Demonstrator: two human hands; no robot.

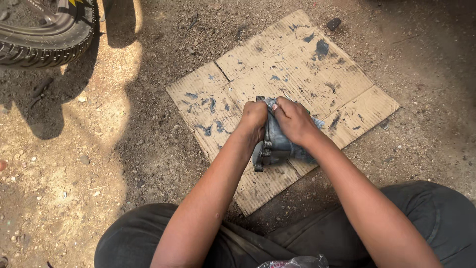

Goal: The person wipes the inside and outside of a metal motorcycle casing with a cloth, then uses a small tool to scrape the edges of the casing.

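At frame centre, on stained cardboard [297, 59], the left hand [254, 119] clamps a grey metal part [275, 146] while the right hand [292, 119] presses a blue-grey rag [310, 121] onto it, wiping seemingly underway, grime remaining.

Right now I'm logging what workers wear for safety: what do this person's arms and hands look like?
Both arms are bare to beyond the elbow, with no sleeves in view. The left hand and right hand have no gloves, and no rings, watch or bands show.
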